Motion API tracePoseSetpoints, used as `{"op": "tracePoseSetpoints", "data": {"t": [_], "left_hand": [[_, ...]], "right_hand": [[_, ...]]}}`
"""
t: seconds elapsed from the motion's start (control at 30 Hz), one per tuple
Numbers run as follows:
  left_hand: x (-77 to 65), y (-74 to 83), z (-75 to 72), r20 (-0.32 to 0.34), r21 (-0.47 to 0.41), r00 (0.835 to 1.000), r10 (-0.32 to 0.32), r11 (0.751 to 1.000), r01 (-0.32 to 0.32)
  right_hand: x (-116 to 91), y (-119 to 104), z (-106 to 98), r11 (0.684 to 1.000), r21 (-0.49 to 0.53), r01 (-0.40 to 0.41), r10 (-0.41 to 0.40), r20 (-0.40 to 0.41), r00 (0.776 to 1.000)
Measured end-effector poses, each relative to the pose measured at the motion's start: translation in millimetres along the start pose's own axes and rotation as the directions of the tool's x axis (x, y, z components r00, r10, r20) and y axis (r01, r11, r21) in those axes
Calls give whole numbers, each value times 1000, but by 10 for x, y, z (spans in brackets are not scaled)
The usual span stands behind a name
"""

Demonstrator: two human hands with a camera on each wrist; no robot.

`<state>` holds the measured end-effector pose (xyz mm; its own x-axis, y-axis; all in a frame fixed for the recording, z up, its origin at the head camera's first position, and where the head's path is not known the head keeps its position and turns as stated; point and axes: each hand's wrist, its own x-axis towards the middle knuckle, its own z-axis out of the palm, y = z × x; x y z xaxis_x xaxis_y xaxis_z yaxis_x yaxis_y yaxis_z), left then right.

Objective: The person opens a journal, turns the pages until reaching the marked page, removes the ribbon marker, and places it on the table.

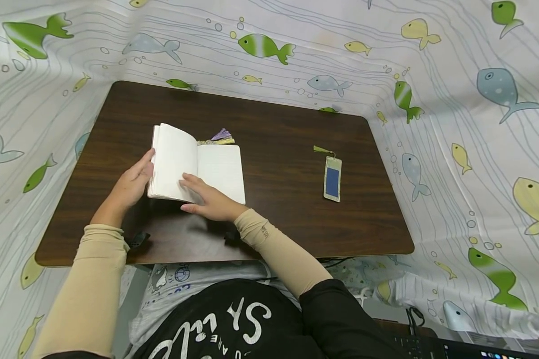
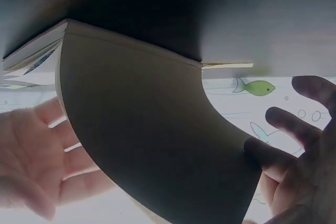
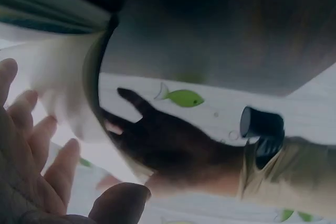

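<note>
An open notebook [image 1: 222, 169] with white pages lies on the brown table, left of its middle. Its left half [image 2: 142, 108] stands raised and curved. At that half's outer edge, my left hand [image 1: 128, 189] holds the leaves, the thumb on one side and fingers on the other. Low on the left page, near the fold, my right hand [image 1: 213, 200] rests with fingers extended. The right wrist view shows its fingertips [image 3: 65, 156] in front of the curved page. A purple and yellow tassel [image 1: 222, 134] sticks out beyond the notebook's top edge.
A bookmark [image 1: 332, 178] with a blue panel and green tassel lies on the right part of the table [image 1: 278, 214]. Fish-patterned white sheeting [image 1: 287, 75] surrounds the table. Dark wristbands [image 3: 265, 129] sit at the wrists. A dark device [image 1: 476, 351] shows at lower right.
</note>
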<state>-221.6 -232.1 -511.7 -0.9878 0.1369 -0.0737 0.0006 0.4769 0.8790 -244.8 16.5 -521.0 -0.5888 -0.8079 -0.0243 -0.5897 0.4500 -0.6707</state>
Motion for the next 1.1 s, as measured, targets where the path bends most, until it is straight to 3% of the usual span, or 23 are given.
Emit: {"op": "tracePoseSetpoints", "data": {"t": [0.2,0.37,0.43,0.57,0.7,0.9,1.1], "left_hand": [[22,-8,7,29,76,999,-21,997,19],[41,-21,-25,30,111,1000,-4,994,0],[45,-23,-45,26,115,1000,9,993,-12],[32,-12,-50,27,117,1000,-2,993,-1],[8,-10,-32,41,106,999,-30,994,26],[6,-23,-9,53,88,998,-34,996,29],[24,-22,6,55,82,998,-38,996,33]], "right_hand": [[9,111,12,999,-29,38,-37,36,999],[-80,353,-118,988,-131,-85,85,1,996],[-129,473,-185,960,-232,-154,159,5,987],[-223,722,-288,868,-413,-277,303,-1,953],[-301,824,-351,824,-425,-376,398,-41,917],[-310,837,-328,794,-452,-406,377,-158,913],[-307,838,-311,745,-416,-521,441,-278,853]]}}
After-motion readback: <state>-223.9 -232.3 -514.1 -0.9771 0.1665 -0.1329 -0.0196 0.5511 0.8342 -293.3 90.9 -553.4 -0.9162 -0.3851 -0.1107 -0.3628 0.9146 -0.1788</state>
